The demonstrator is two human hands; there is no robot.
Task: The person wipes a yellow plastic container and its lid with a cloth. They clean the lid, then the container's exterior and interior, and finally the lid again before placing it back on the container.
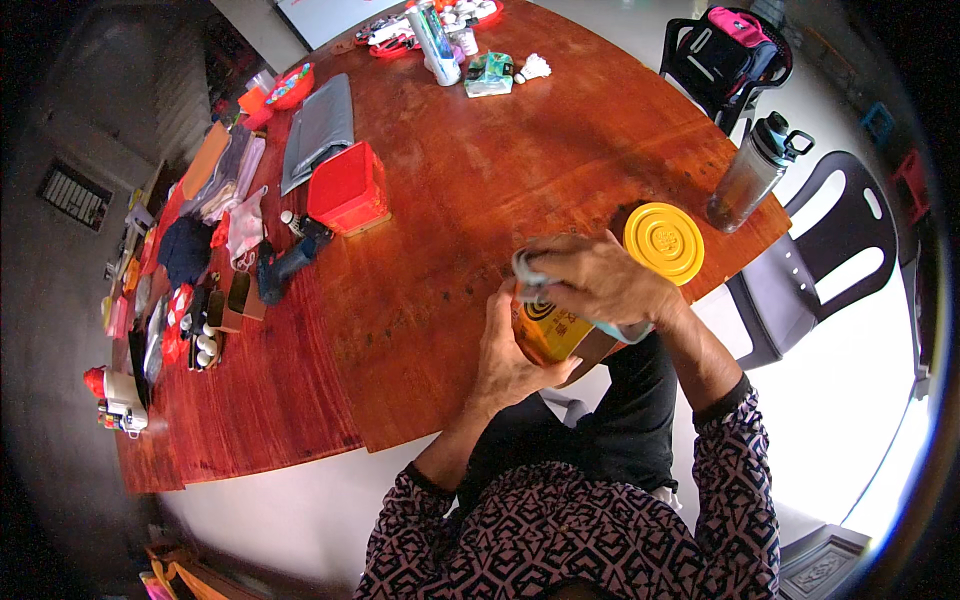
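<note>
My left hand [505, 350] is wrapped round the side of a yellow jar [553, 335] with dark printed marks, holding it tilted at the table's near edge. Over the upper part of the jar, my right hand [600, 280] is bent with its fingers closed on a pale grey-blue thing [524, 268]. A loop of that thing shows at the fingertips, and a pale teal edge [632, 332] shows below the wrist; its kind is unclear. Just beyond my right wrist lies a round yellow lid [664, 243] with raised rings. My right hand hides the jar's top.
A clear bottle [750, 175] with a dark cap stands at the table's right edge. Left of my hands is a red plastic box [348, 187]. Clothes and small items crowd the table's left side. A shuttlecock [535, 68] and tube [434, 45] are far off. A chair [830, 250] stands right.
</note>
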